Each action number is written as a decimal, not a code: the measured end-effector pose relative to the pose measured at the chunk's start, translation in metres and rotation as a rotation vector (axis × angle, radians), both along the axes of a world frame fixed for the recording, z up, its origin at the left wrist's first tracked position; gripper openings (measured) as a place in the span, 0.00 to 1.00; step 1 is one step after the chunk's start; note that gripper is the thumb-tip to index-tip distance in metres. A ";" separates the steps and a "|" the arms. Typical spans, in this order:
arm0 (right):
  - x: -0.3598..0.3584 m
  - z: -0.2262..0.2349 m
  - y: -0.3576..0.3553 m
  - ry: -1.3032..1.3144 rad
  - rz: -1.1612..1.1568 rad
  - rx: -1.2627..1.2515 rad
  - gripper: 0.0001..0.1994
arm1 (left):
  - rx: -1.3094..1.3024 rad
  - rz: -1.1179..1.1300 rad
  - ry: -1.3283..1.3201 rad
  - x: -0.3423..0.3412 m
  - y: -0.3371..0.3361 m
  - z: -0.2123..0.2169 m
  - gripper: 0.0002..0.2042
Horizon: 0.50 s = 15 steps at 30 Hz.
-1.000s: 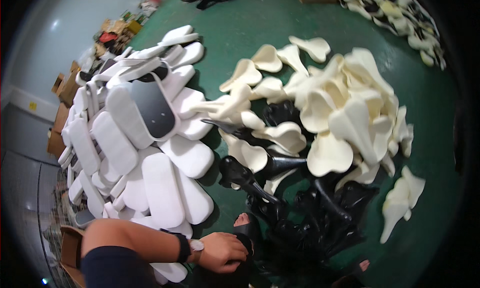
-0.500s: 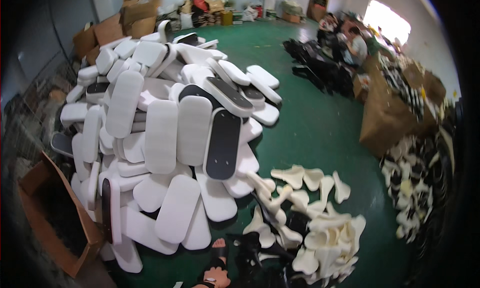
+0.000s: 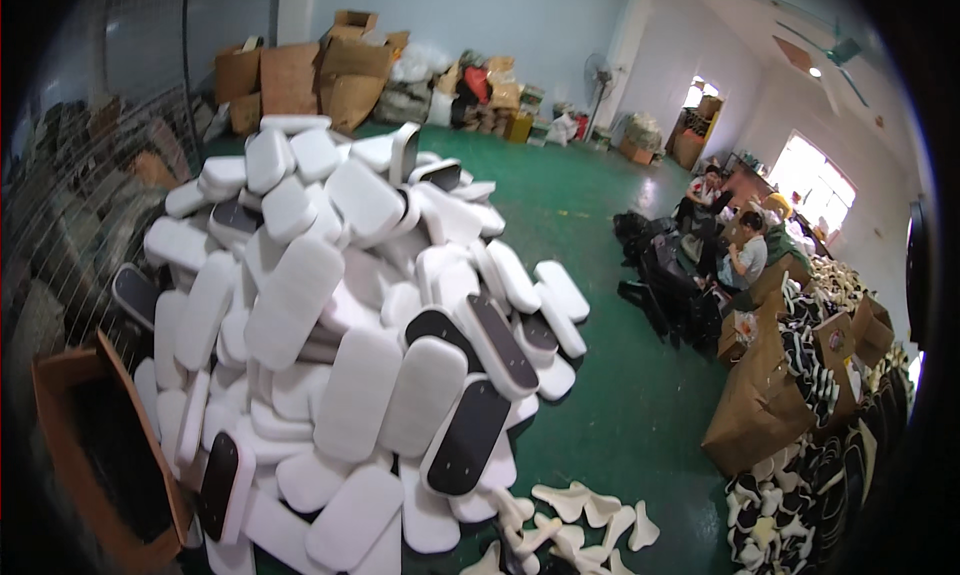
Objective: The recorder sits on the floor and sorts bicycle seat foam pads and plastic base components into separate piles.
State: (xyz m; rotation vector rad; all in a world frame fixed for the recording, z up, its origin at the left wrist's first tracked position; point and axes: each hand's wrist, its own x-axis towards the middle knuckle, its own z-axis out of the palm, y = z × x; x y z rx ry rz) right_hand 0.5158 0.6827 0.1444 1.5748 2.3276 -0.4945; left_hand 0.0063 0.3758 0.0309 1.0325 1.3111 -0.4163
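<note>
Neither of my hands is in view. A large heap of white foam pads point(image 3: 358, 395) with rounded ends fills the left and middle of the head view. Some pads lie turned so that a dark backing board point(image 3: 468, 437) with small metal fittings shows. Near the lower edge, several cream-coloured moulded foam pieces point(image 3: 598, 508), narrow at one end and flared at the other, lie on the green floor; the picture's edge cuts off part of them.
An open cardboard box point(image 3: 110, 455) stands left of the heap, near a wire mesh fence point(image 3: 95, 245). At the right, two people sit beside black items point(image 3: 665, 275). A big brown carton point(image 3: 757, 415) and more foam pieces point(image 3: 770, 515) line that side. Bags point(image 3: 500, 90) and cartons lie along the back wall.
The view has tilted up, so the heap and floor sit lower and more of the back wall and ceiling shows. A hand and a sandalled foot at the lower edge have left the picture.
</note>
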 end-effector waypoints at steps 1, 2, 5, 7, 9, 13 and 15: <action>0.013 0.005 0.011 -0.043 -0.029 0.005 0.21 | 0.000 0.021 0.057 -0.027 0.035 0.032 0.18; 0.024 0.008 0.018 -0.082 -0.054 0.000 0.21 | -0.007 0.049 0.117 -0.048 0.062 0.057 0.17; 0.019 0.000 0.071 -0.159 -0.006 -0.084 0.20 | 0.639 -0.301 0.171 -0.093 0.064 -0.046 0.17; 0.018 -0.014 0.108 -0.233 -0.035 -0.123 0.20 | 0.182 0.207 0.248 -0.125 0.187 -0.006 0.21; 0.022 -0.030 0.143 -0.305 -0.087 -0.185 0.20 | 0.369 0.625 0.358 -0.139 0.312 0.115 0.30; 0.038 -0.060 0.353 -0.433 -0.024 -0.286 0.20 | 0.393 0.788 0.678 -0.162 0.403 0.118 0.33; 0.050 -0.076 0.488 -0.485 -0.010 -0.317 0.20 | 0.311 1.059 0.598 -0.176 0.436 0.090 0.33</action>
